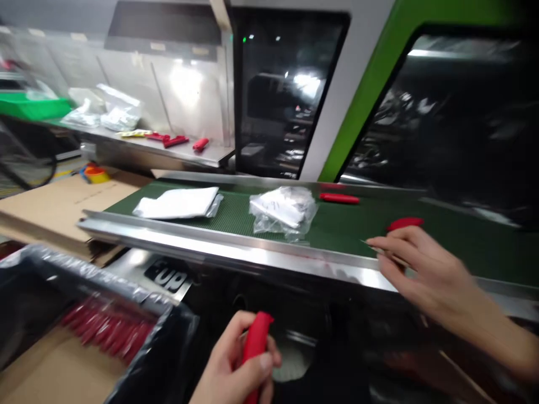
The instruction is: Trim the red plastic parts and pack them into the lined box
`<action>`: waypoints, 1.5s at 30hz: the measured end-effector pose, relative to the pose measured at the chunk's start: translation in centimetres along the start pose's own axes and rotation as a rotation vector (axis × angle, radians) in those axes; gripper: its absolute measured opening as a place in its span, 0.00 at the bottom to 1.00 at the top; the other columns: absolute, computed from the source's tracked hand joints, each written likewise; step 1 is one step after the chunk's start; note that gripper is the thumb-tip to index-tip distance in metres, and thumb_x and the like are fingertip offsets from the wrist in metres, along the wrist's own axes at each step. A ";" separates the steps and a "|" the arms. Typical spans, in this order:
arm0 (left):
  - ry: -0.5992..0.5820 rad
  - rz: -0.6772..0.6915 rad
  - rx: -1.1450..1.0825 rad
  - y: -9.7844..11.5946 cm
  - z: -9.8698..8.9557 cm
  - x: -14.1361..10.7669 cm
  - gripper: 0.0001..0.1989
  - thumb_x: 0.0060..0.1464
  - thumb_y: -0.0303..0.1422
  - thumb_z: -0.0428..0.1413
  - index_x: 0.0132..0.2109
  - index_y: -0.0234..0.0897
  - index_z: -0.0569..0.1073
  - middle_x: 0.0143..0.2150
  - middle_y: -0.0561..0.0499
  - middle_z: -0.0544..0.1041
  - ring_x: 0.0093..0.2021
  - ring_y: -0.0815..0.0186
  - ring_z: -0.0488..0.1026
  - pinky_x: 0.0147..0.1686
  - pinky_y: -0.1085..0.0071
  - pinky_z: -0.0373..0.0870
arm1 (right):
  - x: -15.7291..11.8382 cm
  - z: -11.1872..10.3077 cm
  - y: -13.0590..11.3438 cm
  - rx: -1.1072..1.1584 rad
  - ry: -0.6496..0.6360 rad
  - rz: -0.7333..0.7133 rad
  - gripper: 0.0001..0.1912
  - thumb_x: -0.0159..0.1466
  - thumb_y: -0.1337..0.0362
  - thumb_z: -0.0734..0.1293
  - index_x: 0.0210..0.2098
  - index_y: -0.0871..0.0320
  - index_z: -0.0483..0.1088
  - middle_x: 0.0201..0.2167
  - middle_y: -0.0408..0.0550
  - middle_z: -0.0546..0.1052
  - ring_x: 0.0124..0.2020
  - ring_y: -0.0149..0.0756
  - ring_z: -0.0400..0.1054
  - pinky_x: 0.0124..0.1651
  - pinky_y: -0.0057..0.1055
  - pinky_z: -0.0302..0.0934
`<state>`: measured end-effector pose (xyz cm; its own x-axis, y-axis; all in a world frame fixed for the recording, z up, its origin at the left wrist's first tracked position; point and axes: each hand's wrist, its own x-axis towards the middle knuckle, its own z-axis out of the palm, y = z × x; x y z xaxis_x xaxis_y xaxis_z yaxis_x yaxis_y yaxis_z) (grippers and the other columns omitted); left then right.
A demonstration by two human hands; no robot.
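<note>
My left hand [240, 365] is wrapped round a red plastic part [256, 339], held upright in front of the conveyor. Over the conveyor's near rail, my right hand [421, 269] pinches a thin pointed tool [391, 256], its tip pointing left. Just behind the right fingers a red part [405, 224] lies on the green belt [362, 224]. Another red part [339, 198] rests near the belt's far edge. Part of what is in the right hand is hidden by the fingers.
On the belt are a clear bag [284, 210] and a white packet [181, 202]. A black-lined box [168, 331] at lower left holds several red parts. Flat cardboard [63, 207] lies at left. A metal shelf [206, 157] behind carries red pieces and bags.
</note>
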<state>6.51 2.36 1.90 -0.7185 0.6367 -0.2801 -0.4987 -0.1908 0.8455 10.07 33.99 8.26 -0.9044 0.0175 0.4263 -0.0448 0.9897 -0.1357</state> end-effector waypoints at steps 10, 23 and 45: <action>-0.054 -0.224 -0.380 -1.0 1.2 0.1 0.09 0.60 0.37 0.51 0.42 0.36 0.66 0.35 0.50 0.73 0.20 0.76 0.64 0.17 0.81 0.57 | -6.9 3.8 -11.3 0.336 0.032 -0.153 0.25 0.68 0.75 0.58 0.63 0.53 0.62 0.49 0.46 0.70 0.45 0.25 0.69 0.45 0.17 0.65; -0.059 -0.155 -0.313 -1.6 1.3 -0.6 0.12 0.59 0.36 0.55 0.45 0.32 0.71 0.40 0.45 0.76 0.24 0.71 0.71 0.22 0.79 0.64 | -6.7 3.9 -12.0 0.204 0.077 -0.216 0.17 0.68 0.67 0.60 0.54 0.51 0.70 0.43 0.48 0.76 0.41 0.37 0.71 0.42 0.32 0.67; -0.079 -0.167 -0.280 -1.1 2.0 -0.9 0.13 0.58 0.38 0.56 0.43 0.32 0.71 0.40 0.44 0.76 0.23 0.73 0.69 0.21 0.79 0.63 | -7.6 3.3 -11.1 0.180 0.078 -0.319 0.20 0.65 0.76 0.62 0.56 0.62 0.69 0.49 0.49 0.73 0.49 0.38 0.66 0.51 0.36 0.59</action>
<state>8.70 3.54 2.10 -0.5811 0.7301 -0.3594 -0.7284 -0.2697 0.6299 16.09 22.38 3.58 -0.7982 -0.2696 0.5388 -0.3991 0.9066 -0.1375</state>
